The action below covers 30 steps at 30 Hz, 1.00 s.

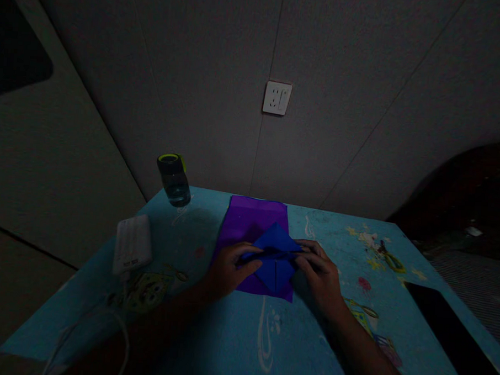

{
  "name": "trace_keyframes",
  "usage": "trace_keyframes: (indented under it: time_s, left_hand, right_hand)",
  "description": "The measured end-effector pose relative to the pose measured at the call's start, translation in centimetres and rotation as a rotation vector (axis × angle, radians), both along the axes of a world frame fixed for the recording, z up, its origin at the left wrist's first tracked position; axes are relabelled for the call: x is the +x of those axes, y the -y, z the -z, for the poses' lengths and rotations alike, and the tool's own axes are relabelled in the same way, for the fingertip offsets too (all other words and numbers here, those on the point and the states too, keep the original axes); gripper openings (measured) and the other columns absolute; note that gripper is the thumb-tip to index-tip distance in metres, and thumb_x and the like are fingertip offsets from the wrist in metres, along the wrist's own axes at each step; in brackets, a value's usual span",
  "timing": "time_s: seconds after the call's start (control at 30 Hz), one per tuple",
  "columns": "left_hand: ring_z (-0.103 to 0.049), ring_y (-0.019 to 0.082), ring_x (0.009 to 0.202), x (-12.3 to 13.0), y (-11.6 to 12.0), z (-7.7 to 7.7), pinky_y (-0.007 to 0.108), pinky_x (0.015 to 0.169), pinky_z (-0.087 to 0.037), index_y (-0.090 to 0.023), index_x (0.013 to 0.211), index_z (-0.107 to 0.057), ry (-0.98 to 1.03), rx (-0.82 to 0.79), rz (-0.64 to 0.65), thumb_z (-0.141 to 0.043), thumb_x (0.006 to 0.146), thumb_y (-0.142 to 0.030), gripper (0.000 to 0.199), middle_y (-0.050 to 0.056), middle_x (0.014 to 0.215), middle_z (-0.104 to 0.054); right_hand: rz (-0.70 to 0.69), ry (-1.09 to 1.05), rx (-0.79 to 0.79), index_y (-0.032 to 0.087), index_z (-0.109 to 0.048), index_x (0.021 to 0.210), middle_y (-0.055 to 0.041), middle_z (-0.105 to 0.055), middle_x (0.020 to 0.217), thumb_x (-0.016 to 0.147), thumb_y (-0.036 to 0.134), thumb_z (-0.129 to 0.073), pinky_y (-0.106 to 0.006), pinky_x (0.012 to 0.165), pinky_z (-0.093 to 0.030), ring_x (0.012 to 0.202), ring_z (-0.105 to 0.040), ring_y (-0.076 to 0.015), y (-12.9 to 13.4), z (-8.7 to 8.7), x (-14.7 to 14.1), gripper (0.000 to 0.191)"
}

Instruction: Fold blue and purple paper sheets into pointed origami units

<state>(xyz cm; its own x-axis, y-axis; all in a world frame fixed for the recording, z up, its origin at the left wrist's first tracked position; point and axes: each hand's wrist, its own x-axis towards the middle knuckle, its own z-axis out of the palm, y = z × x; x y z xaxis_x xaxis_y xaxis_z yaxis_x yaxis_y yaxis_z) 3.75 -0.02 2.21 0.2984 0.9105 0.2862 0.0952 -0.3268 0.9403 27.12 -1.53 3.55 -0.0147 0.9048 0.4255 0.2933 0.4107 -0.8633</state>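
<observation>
A blue sheet of folded paper point(276, 237), roughly diamond-shaped with creases across its middle, is held between both hands. My left hand point(232, 268) pinches its left corner between thumb and fingers. On the opposite corner, my right hand point(320, 272) is closed with the thumb in front and the fingers behind. Beneath the folded piece lies purple paper point(249, 215), flat on the table. The light is dim, so the finer folds are hard to make out.
A blue patterned tabletop point(226, 341) stands against a wall with a socket point(277, 98). To the left are a water bottle point(175, 183) and a white power bank point(133, 244) with a cable point(122, 320). Yellow-handled pliers point(392, 262) and a dark flat slab point(446, 329) lie right.
</observation>
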Motion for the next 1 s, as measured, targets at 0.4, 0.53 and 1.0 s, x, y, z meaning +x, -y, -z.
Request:
trace_keyframes:
  time_s: [0.4,0.53,1.0]
  left_hand:
    - [-0.064,0.014,0.075,0.4,0.3,-1.0,0.023,0.067,-0.049,-0.020,0.116,-0.064,0.053,-0.133,-0.083,-0.061,0.086,-0.031,0.033,0.002,0.085,-0.071]
    - [-0.064,0.015,0.077,0.2,0.0,-1.1,0.025,0.070,-0.049,-0.019,0.099,-0.073,-0.017,-0.083,-0.166,-0.058,0.086,-0.030,0.022,0.003,0.087,-0.073]
    - [-0.068,0.026,0.103,0.1,0.0,-1.0,0.041,0.087,-0.059,-0.019,0.139,-0.049,0.183,-0.239,0.047,-0.075,0.074,-0.026,0.070,0.013,0.126,-0.064]
  right_hand:
    - [0.073,-0.313,-0.221,0.022,-0.065,0.082,-0.0005,-0.062,0.072,0.073,0.040,-0.078,-0.026,0.060,-0.044,0.066,-0.054,-0.0150,0.1,0.1,-1.4,0.023]
    - [-0.049,-0.138,-0.196,0.024,-0.074,0.084,-0.0058,-0.068,0.093,0.079,0.041,-0.072,-0.033,0.079,-0.048,0.089,-0.061,-0.0215,0.0,-0.2,-1.0,0.018]
    - [0.002,-0.279,-0.303,0.026,-0.074,0.104,-0.0075,-0.070,0.116,0.074,0.042,-0.077,-0.044,0.096,-0.046,0.107,-0.061,-0.0277,-0.2,0.1,-0.3,0.034]
